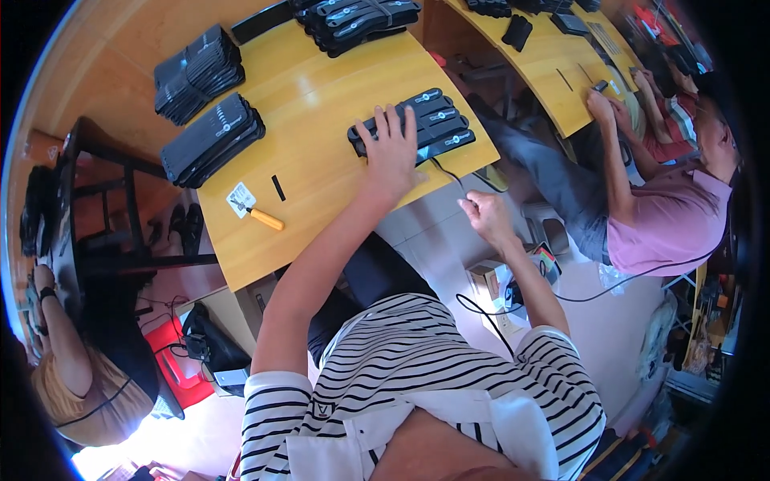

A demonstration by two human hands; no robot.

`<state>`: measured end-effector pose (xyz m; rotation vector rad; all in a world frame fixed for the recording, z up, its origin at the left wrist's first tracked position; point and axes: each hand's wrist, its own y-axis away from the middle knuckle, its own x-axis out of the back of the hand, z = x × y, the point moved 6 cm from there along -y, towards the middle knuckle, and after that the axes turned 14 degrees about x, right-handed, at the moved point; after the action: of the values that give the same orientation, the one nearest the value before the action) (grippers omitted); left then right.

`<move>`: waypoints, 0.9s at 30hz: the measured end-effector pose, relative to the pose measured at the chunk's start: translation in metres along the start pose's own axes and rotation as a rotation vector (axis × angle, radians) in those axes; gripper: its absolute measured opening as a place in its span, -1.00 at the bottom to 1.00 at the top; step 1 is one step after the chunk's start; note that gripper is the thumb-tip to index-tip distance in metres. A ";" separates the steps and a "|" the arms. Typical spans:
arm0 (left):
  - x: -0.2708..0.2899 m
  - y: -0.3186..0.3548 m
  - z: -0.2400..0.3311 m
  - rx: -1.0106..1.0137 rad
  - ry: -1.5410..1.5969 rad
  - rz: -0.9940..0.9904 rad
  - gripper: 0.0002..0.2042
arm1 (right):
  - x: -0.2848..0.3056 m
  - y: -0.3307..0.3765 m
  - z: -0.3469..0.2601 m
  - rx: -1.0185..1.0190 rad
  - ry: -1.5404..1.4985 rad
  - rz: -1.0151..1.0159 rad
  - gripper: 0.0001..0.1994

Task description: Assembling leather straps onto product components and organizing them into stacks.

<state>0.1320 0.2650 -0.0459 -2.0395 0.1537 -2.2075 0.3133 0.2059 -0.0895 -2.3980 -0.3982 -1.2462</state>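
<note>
A bundle of flat black pieces [443, 118] with rounded ends and pale printed marks lies near the right corner of the yellow table [321, 104]. My left hand [391, 156] rests on its left part, fingers spread and stretched out. A thin black strap [449, 174] runs from the bundle's near edge, over the table edge, to my right hand [488, 216]. That hand is closed beyond the table edge, its fingers curled around the strap's end. How the strap passes under the bundle is hidden.
Stacks of similar black pieces [212, 138] stand at the table's left and far side. A yellow-handled tool [266, 219], a white label [241, 199] and a short black strip [278, 187] lie nearer. A co-worker in pink [666, 220] sits at the right; another person's arm [68, 337] shows left.
</note>
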 end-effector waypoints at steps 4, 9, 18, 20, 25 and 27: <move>-0.014 0.000 -0.001 0.061 0.049 -0.070 0.10 | 0.047 -0.028 -0.035 0.128 0.025 0.047 -0.75; -0.005 -0.009 -0.005 -0.023 0.127 -0.092 -0.26 | 0.089 -0.062 -0.073 0.277 -0.052 0.061 -0.74; 0.003 -0.070 -0.023 -0.138 0.665 -1.001 -0.37 | 0.142 -0.113 -0.106 0.447 0.126 0.137 -0.82; -0.008 -0.074 -0.028 -0.082 0.673 -1.150 -0.42 | 0.146 -0.126 -0.101 0.414 0.184 0.119 -0.82; -0.022 -0.087 -0.034 0.040 0.478 -1.052 -0.39 | 0.120 -0.165 -0.050 0.343 0.255 -0.008 -0.81; -0.026 -0.091 -0.031 -0.093 0.250 -0.962 -0.31 | 0.109 -0.173 -0.046 0.269 0.286 -0.034 -0.80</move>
<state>0.1003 0.3587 -0.0593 -2.1242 -0.9039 -2.9990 0.2676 0.3421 0.0629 -1.9641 -0.4846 -1.4260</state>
